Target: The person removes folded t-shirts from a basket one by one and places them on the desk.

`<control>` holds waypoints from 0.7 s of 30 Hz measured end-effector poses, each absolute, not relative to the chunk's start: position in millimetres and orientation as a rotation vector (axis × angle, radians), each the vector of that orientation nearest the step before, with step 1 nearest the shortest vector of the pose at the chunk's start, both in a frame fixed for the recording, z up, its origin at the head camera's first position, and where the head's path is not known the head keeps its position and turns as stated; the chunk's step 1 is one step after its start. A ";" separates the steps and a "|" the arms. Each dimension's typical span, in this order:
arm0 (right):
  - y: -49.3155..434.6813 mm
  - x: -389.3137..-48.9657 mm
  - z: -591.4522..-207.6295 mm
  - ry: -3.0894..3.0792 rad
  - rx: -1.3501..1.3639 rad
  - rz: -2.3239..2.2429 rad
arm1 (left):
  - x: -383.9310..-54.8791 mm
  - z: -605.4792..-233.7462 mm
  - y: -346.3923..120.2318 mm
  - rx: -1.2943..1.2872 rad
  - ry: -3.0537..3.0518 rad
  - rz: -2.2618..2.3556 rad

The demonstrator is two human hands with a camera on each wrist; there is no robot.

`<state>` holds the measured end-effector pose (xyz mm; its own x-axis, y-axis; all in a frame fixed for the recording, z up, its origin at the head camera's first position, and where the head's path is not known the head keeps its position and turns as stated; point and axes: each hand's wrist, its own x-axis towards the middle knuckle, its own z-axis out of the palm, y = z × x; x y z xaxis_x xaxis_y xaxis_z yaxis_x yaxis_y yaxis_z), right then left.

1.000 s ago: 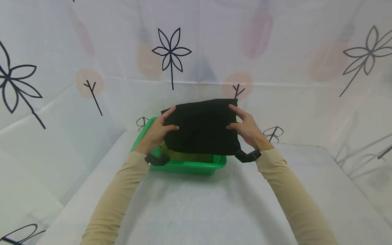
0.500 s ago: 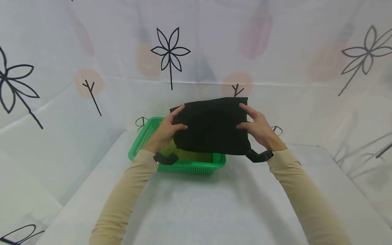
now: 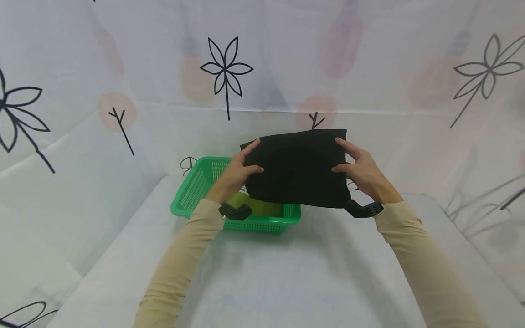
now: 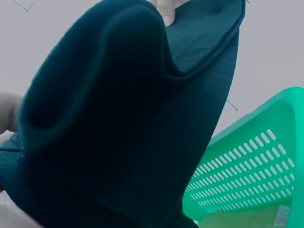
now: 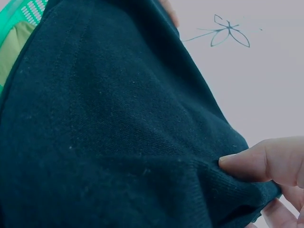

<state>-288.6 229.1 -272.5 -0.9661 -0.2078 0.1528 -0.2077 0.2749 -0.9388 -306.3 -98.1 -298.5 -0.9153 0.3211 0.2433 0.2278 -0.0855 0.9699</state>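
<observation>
A folded black cloth (image 3: pixel 297 168) hangs between my two hands, raised above the table and overlapping the right part of the basket in the head view. My left hand (image 3: pixel 239 175) pinches its left side, thumb on the near face. At the opposite side my right hand (image 3: pixel 365 173) grips the edge, and the right wrist view shows the thumb (image 5: pixel 261 161) pressing the bunched fabric (image 5: pixel 228 183) against the fingers behind. In the left wrist view the cloth (image 4: pixel 128 118) droops in a deep fold.
A green perforated basket (image 3: pixel 186 196) stands on the white-covered table (image 3: pixel 262 278), behind my left forearm. Olive-green fabric (image 3: pixel 266 208) lies inside it. A white wall sheet (image 3: pixel 164 59) printed with flowers rises behind the table and along its sides.
Both hands have moved steadily to the right with the black cloth, keeping their hold. More of the basket's left side and the olive-green fabric now shows.
</observation>
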 end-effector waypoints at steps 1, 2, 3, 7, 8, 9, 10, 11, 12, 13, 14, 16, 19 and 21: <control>231.6 -288.3 -272.5 2.514 -0.397 -1.842 | -306.4 -298.7 -96.0 0.635 2.074 2.181; 234.1 -287.9 -272.3 2.522 -0.388 -1.834 | -306.7 -299.0 -94.0 0.639 2.072 2.180; 236.2 -287.5 -272.3 2.522 -0.382 -1.833 | -307.1 -299.3 -91.8 0.647 2.067 2.184; 244.5 -287.5 -272.3 2.502 -0.362 -1.849 | -308.7 -301.3 -83.6 0.663 2.053 2.197; 246.8 -287.4 -272.3 2.499 -0.357 -1.850 | -309.0 -301.8 -81.4 0.661 2.054 2.196; 249.4 -287.4 -272.3 2.500 -0.353 -1.849 | -309.5 -302.4 -79.1 0.665 2.047 2.195; 252.2 -287.1 -272.2 2.504 -0.346 -1.842 | -309.8 -303.0 -76.8 0.666 2.042 2.194; 255.1 -286.7 -272.0 2.516 -0.338 -1.832 | -310.1 -303.3 -74.3 0.670 2.037 2.192; 258.1 -286.3 -271.9 2.521 -0.335 -1.825 | -310.4 -303.7 -71.9 0.672 2.037 2.187; 260.8 -285.7 -271.6 2.524 -0.333 -1.819 | -310.5 -303.7 -69.4 0.679 2.036 2.184; 263.4 -285.1 -271.5 2.520 -0.332 -1.822 | -310.6 -303.7 -67.1 0.679 2.036 2.182; 268.0 -284.4 -271.6 2.516 -0.333 -1.821 | -310.9 -303.7 -62.7 0.671 2.034 2.176; 274.2 -282.8 -271.4 2.487 -0.333 -1.847 | -311.4 -303.6 -56.6 0.659 2.023 2.169; 278.2 -281.8 -270.9 2.484 -0.331 -1.852 | -312.1 -303.7 -53.0 0.648 2.028 2.155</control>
